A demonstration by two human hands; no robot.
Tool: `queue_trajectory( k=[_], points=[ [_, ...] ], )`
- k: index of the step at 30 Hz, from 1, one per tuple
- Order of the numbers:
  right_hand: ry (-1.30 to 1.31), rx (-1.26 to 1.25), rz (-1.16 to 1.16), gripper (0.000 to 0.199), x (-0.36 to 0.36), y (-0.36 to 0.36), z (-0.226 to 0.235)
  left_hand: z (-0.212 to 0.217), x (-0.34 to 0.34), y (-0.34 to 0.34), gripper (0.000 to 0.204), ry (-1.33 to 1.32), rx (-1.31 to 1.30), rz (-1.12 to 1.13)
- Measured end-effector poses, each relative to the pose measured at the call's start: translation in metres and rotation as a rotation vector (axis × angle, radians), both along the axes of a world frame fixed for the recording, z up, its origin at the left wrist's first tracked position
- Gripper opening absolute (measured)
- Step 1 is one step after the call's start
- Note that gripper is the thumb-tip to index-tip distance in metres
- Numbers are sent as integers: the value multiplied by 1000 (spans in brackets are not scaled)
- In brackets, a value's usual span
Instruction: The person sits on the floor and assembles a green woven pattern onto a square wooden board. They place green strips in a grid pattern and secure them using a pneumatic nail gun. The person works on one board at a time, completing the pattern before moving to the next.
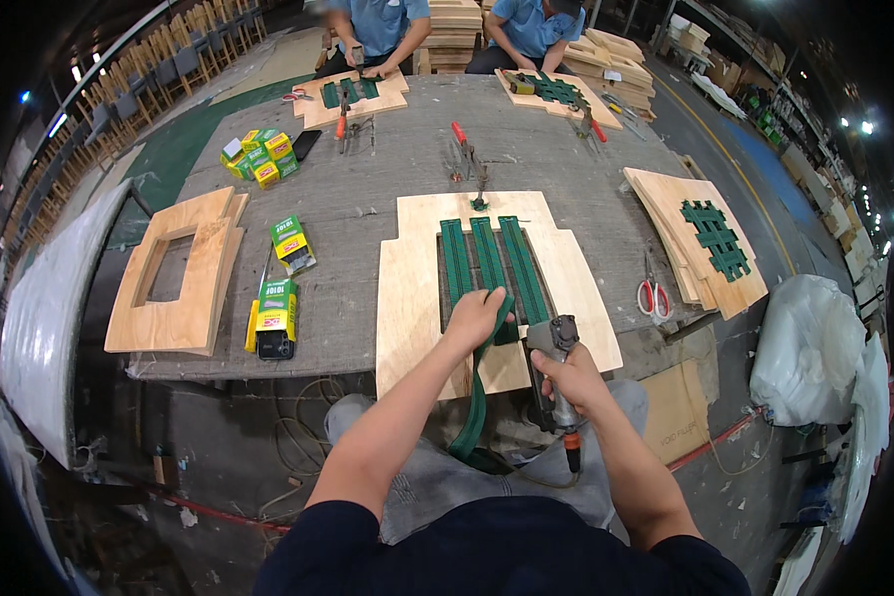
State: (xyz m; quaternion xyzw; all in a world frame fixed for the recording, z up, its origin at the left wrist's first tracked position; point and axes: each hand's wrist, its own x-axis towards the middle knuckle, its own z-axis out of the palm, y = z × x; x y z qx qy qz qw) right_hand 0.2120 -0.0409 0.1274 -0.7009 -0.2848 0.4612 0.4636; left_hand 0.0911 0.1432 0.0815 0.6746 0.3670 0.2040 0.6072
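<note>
Over at the left end of the counter [343,263] the cut-out panels [169,328] lie bare, so I'd count those as work left to do. Mid-counter, the middle panel [397,338], in front of the seated person, looks perhaps half strapped: three green straps [454,256] run lengthwise over its opening and none goes across. The left hand [482,313] pinches a loose tail [475,397] of strap by the opening's near side; whether it belongs to the middle one I can't tell from here. The right hand [571,372] is wrapped round a gun [558,343], its head close to the near end of the rightmost strap. The two hands are apart, near each other. At the far right, a laced panel [666,214] wears a full green lattice [717,238], and by that measure the crosswise straps are the part missing here.

As for room, on the left the boxes [278,303] leave a bare stretch of counter before the middle panel. That panel juts past the counter's near edge toward the person's knees [346,417], where the tail dangles. A clamp [475,169] crowds its far edge. Rightward, bare counter runs to the scissors [654,291], near the counter's right edge
</note>
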Motion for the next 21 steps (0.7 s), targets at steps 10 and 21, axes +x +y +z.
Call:
queue_trajectory(
  k=[10, 21],
  points=[
    [-36, -101, 18, 28, 4, 23, -13, -13, 19, 27, 52, 66, -343, -162],
    [-44, -115, 94, 40, -15, 27, -11, -15, 17, 29, 51, 53, -404, -164]
  ],
)
